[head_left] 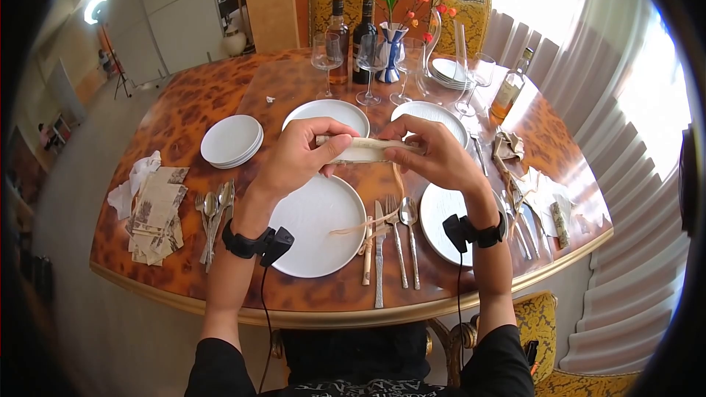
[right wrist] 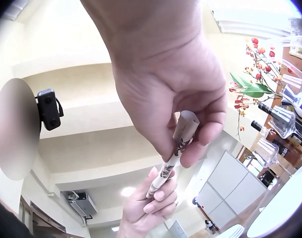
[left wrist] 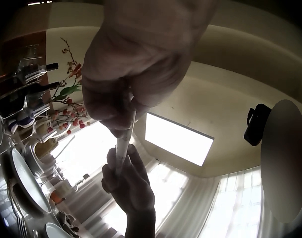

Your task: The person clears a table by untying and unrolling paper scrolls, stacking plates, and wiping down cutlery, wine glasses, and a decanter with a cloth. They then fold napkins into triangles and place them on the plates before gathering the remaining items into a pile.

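Table (head_left: 220, 92), brown and mottled, carries the whole setting; its near plate (head_left: 312, 254), directly before the person, serves as landmark. Left of this plate, past a bunch of cutlery (head_left: 211, 213), lies a pile of printed sheets (head_left: 158, 209). Left hand (head_left: 289, 158) and right hand (head_left: 443, 153) are raised, as seen from above, beyond the plate's far right edge, each pinching one end of a printed roll (head_left: 364, 145) between thumb and curled fingers. The roll's end at the right hand is a hollow tube. Good practice, in judgement: turn both thumbs equally, keep tension even and edges flush, lest a cone form; grip lightly, since the tube may crush. A strand (head_left: 349, 232) crosses the plate's right edge; whether it touches the roll cannot be told.
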`<move>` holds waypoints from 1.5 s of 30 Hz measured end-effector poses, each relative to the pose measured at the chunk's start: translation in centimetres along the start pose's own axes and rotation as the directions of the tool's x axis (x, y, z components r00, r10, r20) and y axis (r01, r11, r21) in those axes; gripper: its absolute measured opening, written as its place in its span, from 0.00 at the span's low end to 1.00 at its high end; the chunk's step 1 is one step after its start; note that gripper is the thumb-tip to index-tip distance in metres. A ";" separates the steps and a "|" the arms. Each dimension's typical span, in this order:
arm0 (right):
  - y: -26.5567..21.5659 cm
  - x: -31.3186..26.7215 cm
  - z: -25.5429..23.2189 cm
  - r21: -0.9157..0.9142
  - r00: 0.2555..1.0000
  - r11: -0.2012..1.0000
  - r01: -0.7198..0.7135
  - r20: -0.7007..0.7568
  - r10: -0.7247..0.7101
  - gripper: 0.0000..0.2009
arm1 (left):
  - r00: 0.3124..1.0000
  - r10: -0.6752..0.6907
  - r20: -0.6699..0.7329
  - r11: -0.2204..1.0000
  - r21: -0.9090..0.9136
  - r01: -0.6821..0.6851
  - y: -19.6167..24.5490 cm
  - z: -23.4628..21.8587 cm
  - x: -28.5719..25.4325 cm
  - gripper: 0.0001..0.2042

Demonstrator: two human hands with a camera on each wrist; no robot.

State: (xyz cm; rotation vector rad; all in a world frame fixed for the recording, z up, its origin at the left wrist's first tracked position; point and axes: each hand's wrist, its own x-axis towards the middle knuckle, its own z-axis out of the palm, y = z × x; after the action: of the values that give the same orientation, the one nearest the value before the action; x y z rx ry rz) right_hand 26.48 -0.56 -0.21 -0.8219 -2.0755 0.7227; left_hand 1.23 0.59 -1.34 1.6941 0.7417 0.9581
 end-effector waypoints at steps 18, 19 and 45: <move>0.8 -0.1 -0.2 -0.086 0.995 0.995 -0.041 0.086 0.048 0.13 | 0.999 0.027 -0.029 0.999 0.040 -0.026 0.1 0.1 -0.2 0.09; 0.7 -0.1 0.0 -0.067 0.998 0.997 -0.028 0.059 0.032 0.13 | 0.999 0.028 -0.046 0.998 0.063 -0.025 0.0 0.1 -0.1 0.08; 2.0 -0.2 4.9 -0.124 0.993 0.987 0.099 0.078 -0.090 0.14 | 0.886 0.418 -0.200 0.908 0.129 -0.399 -1.9 6.0 -0.3 0.13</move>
State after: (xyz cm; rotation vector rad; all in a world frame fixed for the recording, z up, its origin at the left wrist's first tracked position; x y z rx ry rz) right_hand 23.22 -0.52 -4.36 -0.7705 -2.2282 0.5808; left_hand 6.18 -1.89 -4.27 1.8789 0.5816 1.4495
